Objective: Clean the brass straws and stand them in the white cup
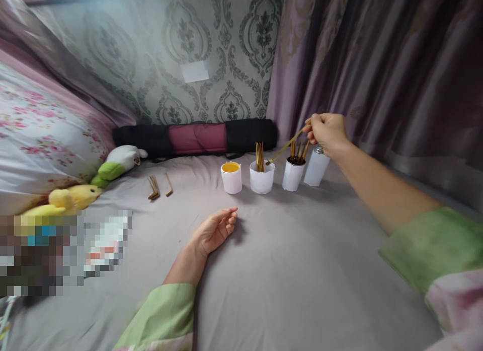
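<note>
My right hand [325, 132] pinches the end of a thin golden paintbrush [285, 149]. The brush slants down to the left, its bristle end over the rim of a wide white cup [261, 182] that has several golden sticks [259, 157] upright in it. My left hand [217, 230] rests on the grey sheet, fingers loosely bent and apart, holding nothing. Beyond it stands a white cup with yellow inside [231, 180]. Under my right hand are a white cup [292, 177] of darker brushes and a white bottle [316, 167] with a silvery top.
Several thin brushes [153, 188] lie on the sheet [302, 270] at left, with a single one [168, 185] beside them. Plush toys [118, 162] sit along the left side. A black and maroon roll [196, 138] lies against the wall; purple curtains [362, 74] hang at right.
</note>
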The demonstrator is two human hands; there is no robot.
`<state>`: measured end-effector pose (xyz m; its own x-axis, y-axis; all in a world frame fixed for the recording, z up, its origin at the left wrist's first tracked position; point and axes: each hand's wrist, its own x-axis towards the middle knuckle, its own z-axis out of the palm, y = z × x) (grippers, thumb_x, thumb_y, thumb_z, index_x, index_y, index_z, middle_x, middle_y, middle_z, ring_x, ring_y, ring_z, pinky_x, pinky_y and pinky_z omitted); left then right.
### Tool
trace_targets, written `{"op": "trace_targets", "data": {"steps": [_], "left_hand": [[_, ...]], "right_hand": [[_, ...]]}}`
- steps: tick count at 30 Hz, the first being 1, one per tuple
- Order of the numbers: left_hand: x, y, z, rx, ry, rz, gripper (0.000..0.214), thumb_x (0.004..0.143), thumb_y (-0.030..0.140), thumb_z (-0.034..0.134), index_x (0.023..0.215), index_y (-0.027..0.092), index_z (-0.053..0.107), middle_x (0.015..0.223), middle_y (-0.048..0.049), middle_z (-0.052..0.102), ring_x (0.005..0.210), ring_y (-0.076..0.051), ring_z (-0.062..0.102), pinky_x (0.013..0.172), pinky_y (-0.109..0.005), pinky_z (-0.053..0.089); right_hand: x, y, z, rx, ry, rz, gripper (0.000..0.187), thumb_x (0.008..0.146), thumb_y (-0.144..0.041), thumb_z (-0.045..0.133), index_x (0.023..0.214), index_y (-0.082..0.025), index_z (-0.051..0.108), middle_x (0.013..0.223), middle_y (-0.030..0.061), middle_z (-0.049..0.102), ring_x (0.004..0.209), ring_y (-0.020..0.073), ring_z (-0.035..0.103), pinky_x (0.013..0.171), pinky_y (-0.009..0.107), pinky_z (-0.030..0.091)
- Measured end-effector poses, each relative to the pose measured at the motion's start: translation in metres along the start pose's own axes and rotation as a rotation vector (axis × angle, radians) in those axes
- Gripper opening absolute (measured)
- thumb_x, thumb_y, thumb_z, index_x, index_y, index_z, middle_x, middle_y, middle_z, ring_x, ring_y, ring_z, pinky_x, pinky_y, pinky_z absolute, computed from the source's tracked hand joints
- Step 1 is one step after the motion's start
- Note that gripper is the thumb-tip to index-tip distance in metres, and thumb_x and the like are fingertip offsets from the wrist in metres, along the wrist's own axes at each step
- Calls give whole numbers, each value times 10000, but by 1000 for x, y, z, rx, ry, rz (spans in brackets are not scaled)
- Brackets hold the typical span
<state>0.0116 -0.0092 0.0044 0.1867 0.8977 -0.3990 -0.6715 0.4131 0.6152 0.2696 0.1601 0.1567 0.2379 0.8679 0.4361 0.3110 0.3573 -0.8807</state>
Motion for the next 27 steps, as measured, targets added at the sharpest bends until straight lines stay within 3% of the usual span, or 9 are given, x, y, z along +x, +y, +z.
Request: {"op": "trace_targets", "data": {"steps": [11,27], "left_hand": [[0,1,0,-13,4,4,135,776,64,519,903,46,561,716,-49,566,540,-51,509,457,-142,437],[0,1,1,-9,14,23,140,774,84,528,905,51,565,714,-46,564,543,-53,508,486,-152,447]], "right_hand": [[12,8,25,-338,-168,-204,298,859,-353,408,796,-140,607,682,49,646,445,79,525,451,198,438],[12,19,70,-472,-488,-237,261,862,-283,405,786,-129,602,680,37,647,437,55,505,444,161,410]]}}
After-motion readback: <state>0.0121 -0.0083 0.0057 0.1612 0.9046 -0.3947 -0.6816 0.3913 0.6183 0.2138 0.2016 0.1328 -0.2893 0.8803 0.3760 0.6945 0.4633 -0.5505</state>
